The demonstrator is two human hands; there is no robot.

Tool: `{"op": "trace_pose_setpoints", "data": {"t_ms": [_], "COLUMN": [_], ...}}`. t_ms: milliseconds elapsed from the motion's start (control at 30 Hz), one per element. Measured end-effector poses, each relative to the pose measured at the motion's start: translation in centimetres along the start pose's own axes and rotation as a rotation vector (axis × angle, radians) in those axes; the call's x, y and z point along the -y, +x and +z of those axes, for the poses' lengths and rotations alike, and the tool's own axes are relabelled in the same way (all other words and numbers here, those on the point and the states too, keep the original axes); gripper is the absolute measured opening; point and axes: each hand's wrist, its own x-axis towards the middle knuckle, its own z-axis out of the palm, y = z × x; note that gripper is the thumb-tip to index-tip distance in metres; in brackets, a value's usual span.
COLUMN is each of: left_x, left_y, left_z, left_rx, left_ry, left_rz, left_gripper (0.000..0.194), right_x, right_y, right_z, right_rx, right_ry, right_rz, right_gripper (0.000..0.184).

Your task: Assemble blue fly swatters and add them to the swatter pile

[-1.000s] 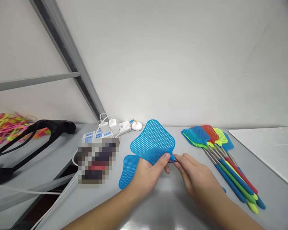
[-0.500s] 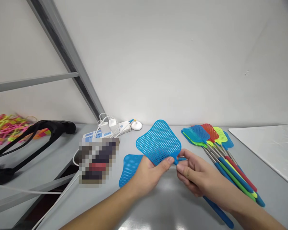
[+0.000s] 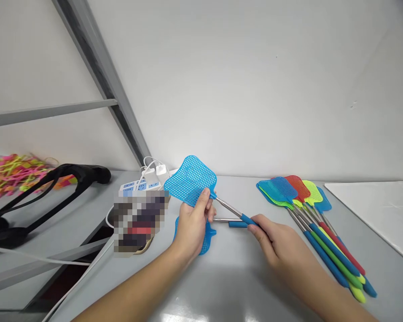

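Note:
A blue fly swatter (image 3: 190, 180) is held between both of my hands, its mesh head tilted up to the left. My left hand (image 3: 194, 226) is closed near the neck of the head, thumb on top. The thin metal shaft (image 3: 229, 206) runs down to the right into a blue grip, which my right hand (image 3: 278, 241) is wrapped around. Below, on the table, lies another blue mesh swatter head (image 3: 206, 240), partly hidden by my left hand. Beside it lies a metal rod with a blue handle (image 3: 237, 224), its right end hidden near my right hand.
Several assembled swatters (image 3: 322, 241) lie piled at the right, near a white board (image 3: 376, 210). Further left are a power strip (image 3: 129, 187) with chargers, a blurred-out object (image 3: 139, 226), a black strap-like frame (image 3: 53, 205), colourful pieces (image 3: 16, 176) and grey metal bars.
My right hand has moved from the swatter's neck back to its grip, exposing the shaft. The swatter head and my left hand have shifted left. The view has shifted slightly.

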Motion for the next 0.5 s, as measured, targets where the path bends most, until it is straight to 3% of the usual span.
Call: {"op": "trace_pose_setpoints", "data": {"t_ms": [167,367,500], "left_x": [-0.1,-0.2,0.6], "left_y": [-1.0,-1.3,-1.4], "left_z": [0.4,0.6,0.1], "left_rx": [0.033,0.113,0.271], "left_ry": [0.037,0.053,0.105], "left_rz": [-0.012,-0.004,-0.013], "left_gripper": [0.032,0.032,0.044], "right_x": [0.1,0.2,0.3], "right_y": [0.0,0.1,-0.4], "right_z": [-0.7,-1.1,-0.6], "right_rx": [0.110,0.419,0.463], "right_ry": [0.255,0.789,0.800], "right_rz": [0.048,0.212,0.217], "right_gripper": [0.038,0.043,0.043]}}
